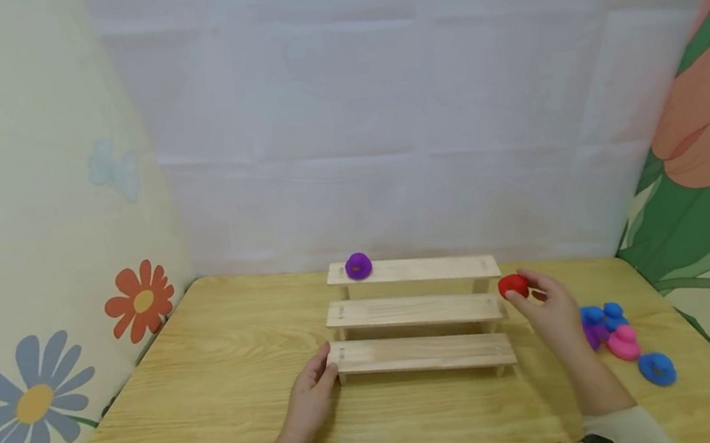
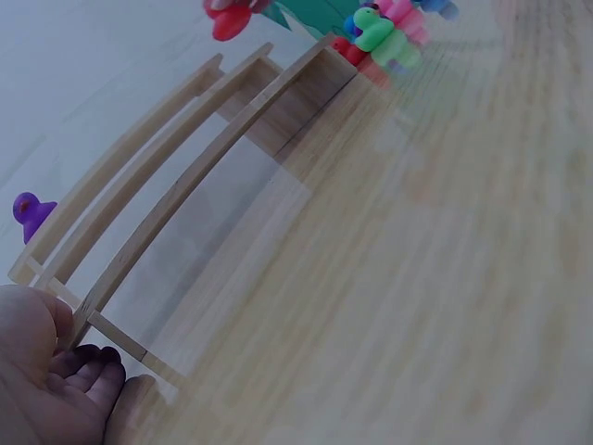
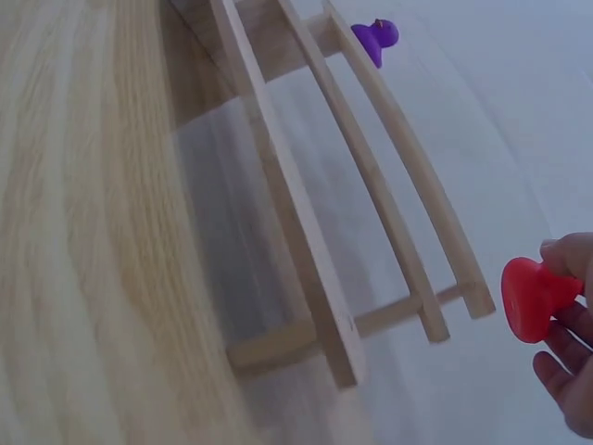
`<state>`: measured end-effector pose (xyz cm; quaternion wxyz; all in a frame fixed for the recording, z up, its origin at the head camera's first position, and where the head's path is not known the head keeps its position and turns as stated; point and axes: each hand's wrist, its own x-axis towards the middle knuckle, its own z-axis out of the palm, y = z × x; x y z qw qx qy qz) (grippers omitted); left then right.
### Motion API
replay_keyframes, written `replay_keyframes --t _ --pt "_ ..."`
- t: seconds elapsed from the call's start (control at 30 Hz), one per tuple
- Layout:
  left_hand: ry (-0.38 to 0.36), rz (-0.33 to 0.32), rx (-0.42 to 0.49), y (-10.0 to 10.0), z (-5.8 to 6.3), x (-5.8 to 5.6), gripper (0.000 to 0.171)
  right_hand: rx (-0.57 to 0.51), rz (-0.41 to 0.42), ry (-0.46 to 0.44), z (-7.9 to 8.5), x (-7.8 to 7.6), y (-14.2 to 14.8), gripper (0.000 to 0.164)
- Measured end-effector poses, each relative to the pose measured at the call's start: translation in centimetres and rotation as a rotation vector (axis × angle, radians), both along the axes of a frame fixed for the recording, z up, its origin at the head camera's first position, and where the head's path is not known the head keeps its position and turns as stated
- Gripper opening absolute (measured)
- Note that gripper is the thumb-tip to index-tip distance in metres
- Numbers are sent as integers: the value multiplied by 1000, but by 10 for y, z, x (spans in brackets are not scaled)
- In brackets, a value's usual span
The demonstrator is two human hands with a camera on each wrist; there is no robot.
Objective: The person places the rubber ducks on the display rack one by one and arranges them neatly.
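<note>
A three-tier wooden stand (image 1: 422, 352) rises in steps on the table. At the left end of its lowest plank, my left hand (image 1: 309, 393) grips the corner, thumb on the near side; the left wrist view shows its fingers (image 2: 85, 380) curled by the plank end. My right hand (image 1: 551, 310) pinches a red rubber duck (image 1: 512, 285) in the air, just off the right ends of the upper planks. In the right wrist view the red duck (image 3: 535, 298) has its flat base turned toward the stand. A purple rubber duck (image 1: 358, 266) sits near the left end of the top plank.
To the right of the right forearm, several ducks lie grouped on the table, among them a pink duck (image 1: 623, 344) and a separate blue duck (image 1: 657, 369). A green duck (image 2: 374, 31) shows in the left wrist view. A white cloth backdrop (image 1: 346, 142) hangs behind the stand.
</note>
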<state>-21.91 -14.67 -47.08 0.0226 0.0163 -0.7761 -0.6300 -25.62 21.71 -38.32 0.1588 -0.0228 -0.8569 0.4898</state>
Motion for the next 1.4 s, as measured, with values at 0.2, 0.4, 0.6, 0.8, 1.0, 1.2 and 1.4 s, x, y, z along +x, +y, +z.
replay_keyframes --t 0.2,0.4,0.6,0.8,1.0,1.2,1.4 --pt "-17 0 -1 0 1 -1 51 -44 29 55 7 -12 -20 47" --pt "-22 5 2 0 0 -1 51 -99 79 45 11 -23 -34 47" --pt "-17 7 -4 -1 0 -1 51 -121 102 53 13 -34 -47 47" --pt "0 3 -2 -1 0 -1 50 -107 147 55 13 -43 -58 48" --pt "0 6 2 -1 1 -1 50 -77 177 50 15 -51 -70 48" --pt "-8 16 3 0 1 -1 50 -34 230 31 18 -59 -81 49" --pt "-9 17 4 0 0 0 50 -15 279 24 20 -64 -91 48"
